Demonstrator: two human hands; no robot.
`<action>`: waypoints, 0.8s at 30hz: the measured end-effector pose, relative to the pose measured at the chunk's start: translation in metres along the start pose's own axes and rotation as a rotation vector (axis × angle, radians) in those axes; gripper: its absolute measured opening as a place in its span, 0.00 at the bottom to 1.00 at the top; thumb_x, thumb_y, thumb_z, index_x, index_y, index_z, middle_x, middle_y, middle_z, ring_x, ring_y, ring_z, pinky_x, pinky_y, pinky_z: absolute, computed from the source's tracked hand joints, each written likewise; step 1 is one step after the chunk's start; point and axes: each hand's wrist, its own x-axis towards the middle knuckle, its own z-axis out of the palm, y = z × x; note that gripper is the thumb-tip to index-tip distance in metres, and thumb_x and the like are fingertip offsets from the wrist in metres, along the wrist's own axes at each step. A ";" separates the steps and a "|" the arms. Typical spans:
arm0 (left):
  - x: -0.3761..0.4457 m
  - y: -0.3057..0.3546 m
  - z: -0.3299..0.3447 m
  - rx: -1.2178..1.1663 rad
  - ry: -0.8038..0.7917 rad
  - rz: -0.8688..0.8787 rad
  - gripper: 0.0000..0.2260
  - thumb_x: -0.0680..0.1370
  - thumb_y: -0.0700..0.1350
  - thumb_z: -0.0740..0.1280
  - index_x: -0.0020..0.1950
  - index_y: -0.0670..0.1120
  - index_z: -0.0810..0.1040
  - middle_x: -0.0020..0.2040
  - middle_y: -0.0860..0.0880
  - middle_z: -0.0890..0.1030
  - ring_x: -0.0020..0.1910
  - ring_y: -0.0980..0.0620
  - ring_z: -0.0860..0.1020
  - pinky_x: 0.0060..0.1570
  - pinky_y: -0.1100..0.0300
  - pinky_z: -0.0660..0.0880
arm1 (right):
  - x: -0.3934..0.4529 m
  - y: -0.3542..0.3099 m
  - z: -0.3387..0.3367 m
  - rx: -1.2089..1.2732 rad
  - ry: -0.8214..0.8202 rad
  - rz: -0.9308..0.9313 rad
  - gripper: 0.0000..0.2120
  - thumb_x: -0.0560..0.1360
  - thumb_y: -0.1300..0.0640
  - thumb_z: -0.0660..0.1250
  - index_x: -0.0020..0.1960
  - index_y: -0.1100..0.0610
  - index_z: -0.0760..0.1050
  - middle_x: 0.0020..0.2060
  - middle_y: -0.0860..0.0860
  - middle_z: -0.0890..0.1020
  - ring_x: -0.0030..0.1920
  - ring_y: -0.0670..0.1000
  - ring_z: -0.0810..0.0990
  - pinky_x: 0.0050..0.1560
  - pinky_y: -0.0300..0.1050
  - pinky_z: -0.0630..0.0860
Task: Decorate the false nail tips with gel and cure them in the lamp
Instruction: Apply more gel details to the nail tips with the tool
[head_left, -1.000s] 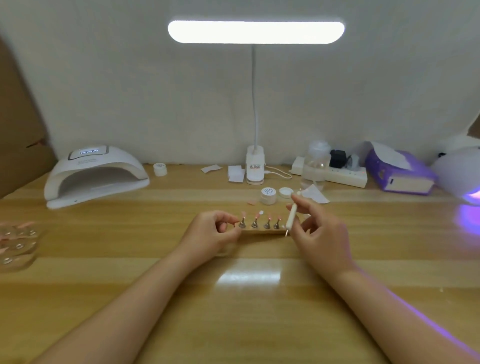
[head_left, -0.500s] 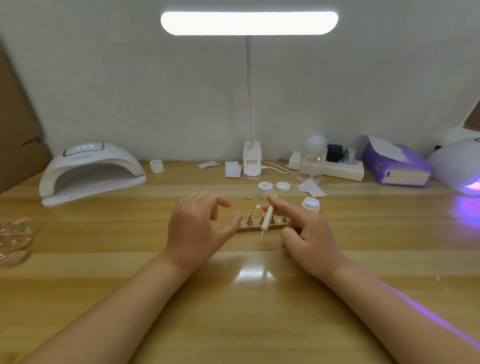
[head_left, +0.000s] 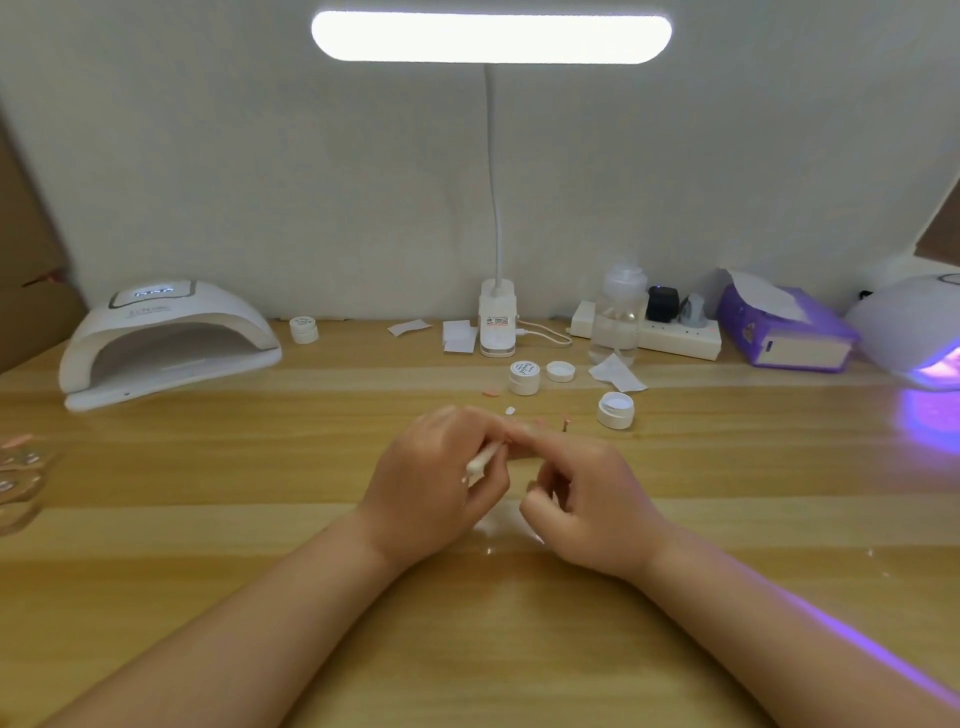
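Observation:
My left hand (head_left: 436, 488) grips a thin white gel tool (head_left: 482, 461) between thumb and fingers, its tip pointing down and left. My right hand (head_left: 592, 499) lies close beside it, its index finger stretched to the tool's upper end, the other fingers loosely curled. Both hands hide most of the wooden nail-tip holder; one pink tip on its stand (head_left: 565, 422) shows behind them. An open gel jar (head_left: 615, 410) stands just right of the holder. A white curing lamp (head_left: 171, 338) sits at the far left, and another curing lamp (head_left: 914, 332) glows purple at the right edge.
Behind the hands are a closed jar (head_left: 524, 376), a loose lid (head_left: 561, 371) and two loose tips (head_left: 491, 393). A desk lamp base (head_left: 497, 322), bottle (head_left: 618, 317), power strip (head_left: 675, 338) and purple tissue box (head_left: 784, 332) line the wall. Clear trays (head_left: 15, 467) lie at the left edge.
The white tool has passed from my right hand into my left. My left hand moved right, over the holder, and the hands have closed together.

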 end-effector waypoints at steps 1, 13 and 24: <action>0.000 0.001 -0.001 -0.002 0.014 -0.022 0.04 0.74 0.42 0.63 0.46 0.46 0.69 0.35 0.48 0.77 0.33 0.51 0.75 0.31 0.57 0.72 | 0.000 0.000 -0.001 0.005 0.035 -0.011 0.27 0.66 0.62 0.61 0.65 0.51 0.72 0.43 0.42 0.83 0.27 0.44 0.74 0.35 0.32 0.67; 0.000 0.001 -0.005 -0.292 0.182 -0.423 0.01 0.73 0.50 0.58 0.43 0.55 0.66 0.33 0.52 0.74 0.33 0.54 0.76 0.28 0.65 0.70 | 0.008 0.071 -0.061 -0.390 0.306 0.753 0.32 0.70 0.45 0.67 0.70 0.56 0.63 0.56 0.53 0.75 0.59 0.54 0.73 0.55 0.49 0.71; 0.002 0.003 -0.004 -0.352 0.223 -0.540 0.04 0.74 0.41 0.61 0.41 0.50 0.68 0.32 0.48 0.76 0.34 0.63 0.77 0.31 0.73 0.69 | 0.011 0.075 -0.054 -0.648 0.041 0.679 0.25 0.72 0.34 0.60 0.64 0.45 0.72 0.55 0.52 0.71 0.58 0.53 0.70 0.52 0.47 0.71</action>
